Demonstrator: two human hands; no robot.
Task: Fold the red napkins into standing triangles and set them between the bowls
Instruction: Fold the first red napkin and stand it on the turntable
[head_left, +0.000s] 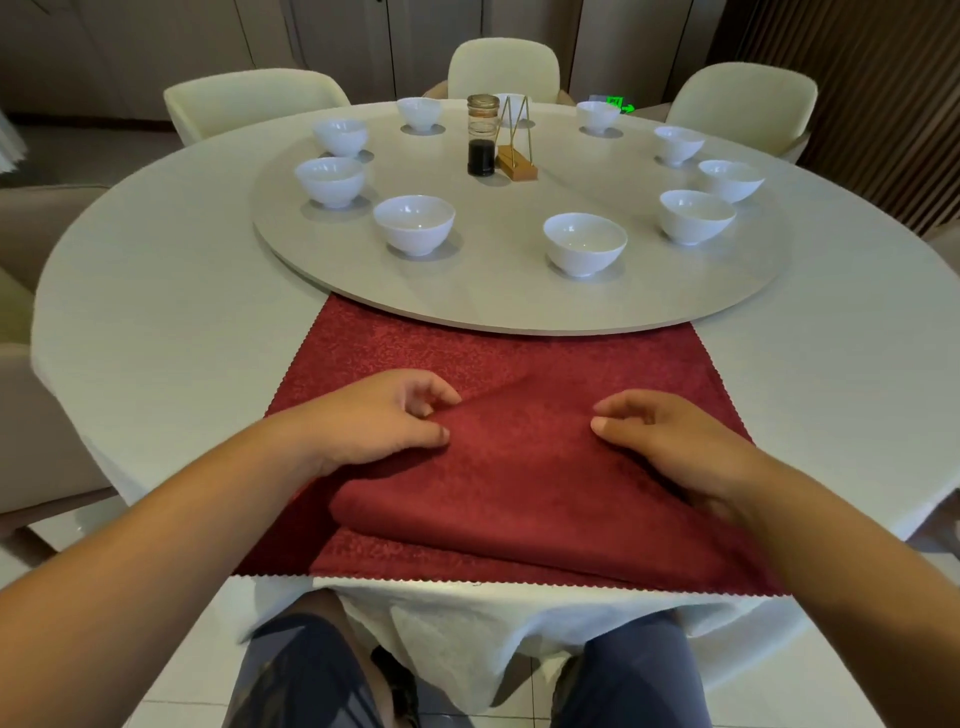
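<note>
A red napkin (519, 483) lies spread on the near edge of a round table (171, 312), in the lower middle of the frame. Its zigzag-cut front edge hangs just over the table's rim, and its far edge is tucked under the round turntable (498, 280). Part of the cloth is folded over on itself, making a smooth, darker flap that runs from a point in the centre down toward the lower right.

The left hand (379, 415) rests on the napkin at centre left. Its fingers are curled in, and the thumb and fingertips come together on the pointed corner of the flap, pinching the cloth there. The right hand (670, 441) rests on the flap at centre right with its heel down on the cloth. Its fingers are loosely curled and close together, and the thumb stretches out toward the middle. Whether it grips any cloth cannot be told.

White bowls (584, 244) stand in a ring round the turntable in the upper half of the frame, apart from one another, with bare gaps between them. No napkin stands between them yet. Near the middle of the turntable stands a glass bottle (481, 136) with dark liquid in its lower part. Just to its right is a thin gold wire stand (515, 156) on a wooden block. Pale chairs (504, 67) sit round the far side of the table along the top of the frame.
</note>
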